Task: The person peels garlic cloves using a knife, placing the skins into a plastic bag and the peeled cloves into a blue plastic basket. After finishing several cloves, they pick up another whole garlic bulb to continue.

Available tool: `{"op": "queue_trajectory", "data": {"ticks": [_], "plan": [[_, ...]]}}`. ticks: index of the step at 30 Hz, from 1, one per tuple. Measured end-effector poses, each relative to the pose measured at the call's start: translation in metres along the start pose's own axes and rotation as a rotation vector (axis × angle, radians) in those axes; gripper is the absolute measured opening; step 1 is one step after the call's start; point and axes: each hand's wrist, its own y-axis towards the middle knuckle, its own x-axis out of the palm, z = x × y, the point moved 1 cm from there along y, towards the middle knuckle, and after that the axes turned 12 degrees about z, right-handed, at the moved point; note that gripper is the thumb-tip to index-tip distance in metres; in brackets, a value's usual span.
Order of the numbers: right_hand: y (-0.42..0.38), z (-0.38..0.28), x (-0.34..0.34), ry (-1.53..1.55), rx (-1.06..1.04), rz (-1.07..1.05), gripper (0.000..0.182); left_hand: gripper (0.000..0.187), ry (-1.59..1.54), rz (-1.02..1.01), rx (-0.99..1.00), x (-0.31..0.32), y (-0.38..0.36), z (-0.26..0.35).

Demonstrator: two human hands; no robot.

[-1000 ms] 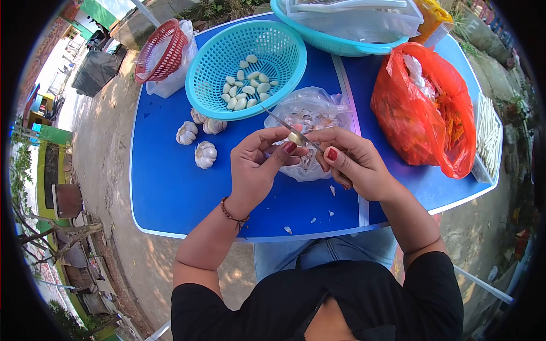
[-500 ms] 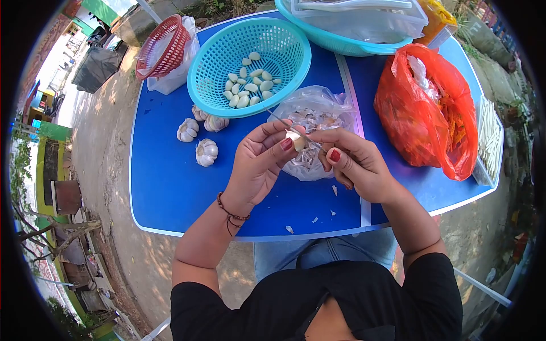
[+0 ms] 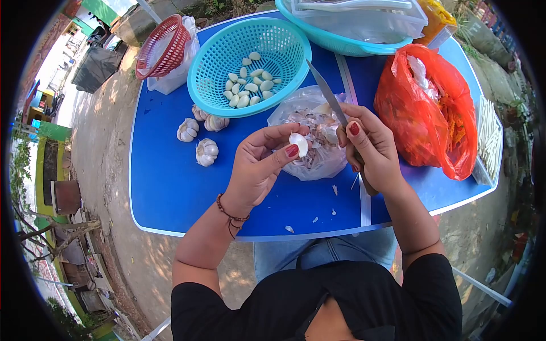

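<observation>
A pale garlic clove (image 3: 299, 144) is pinched between the thumb and fingers of my left hand (image 3: 260, 161). My right hand (image 3: 372, 149) grips a knife (image 3: 326, 90), its blade pointing up and away to the left, apart from the clove. Beneath and just beyond both hands lies a clear plastic bag (image 3: 319, 166) with garlic skins (image 3: 311, 120) in it. Several peeled cloves (image 3: 243, 101) rest in the turquoise basket (image 3: 208, 46) farther off. To the left of my left hand, several whole garlic bulbs (image 3: 206, 152) sit on the blue table (image 3: 170, 196).
At the right stands a red plastic bag (image 3: 398, 122) beside a box of white sticks (image 3: 489, 133). A second turquoise basin (image 3: 341, 46) holds a clear container (image 3: 364, 25) at the back. A red basket (image 3: 165, 48) is at the far left corner. Skin scraps (image 3: 289, 229) dot the near edge.
My right hand has moved right, taking the knife off the clove and turning its blade upward. My left hand still holds the clove, which now shows more of its white surface.
</observation>
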Motion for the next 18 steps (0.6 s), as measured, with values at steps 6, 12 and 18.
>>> {"op": "queue_trajectory", "data": {"ticks": [6, 12, 18], "plan": [[-0.002, 0.000, 0.001, -0.243, -0.024, -0.002, 0.030, 0.032, 0.012, 0.042, -0.013, 0.000, 0.001, 0.003], [-0.008, -0.006, 0.006, -0.438, -0.282, 0.016, 0.040, 0.031, -0.013, 0.067, -0.081, -0.001, 0.001, 0.003], [-0.011, -0.012, 0.011, -0.678, -0.494, -0.170, 0.056, 0.036, -0.031, 0.001, -0.098, -0.007, 0.004, -0.003]]}}
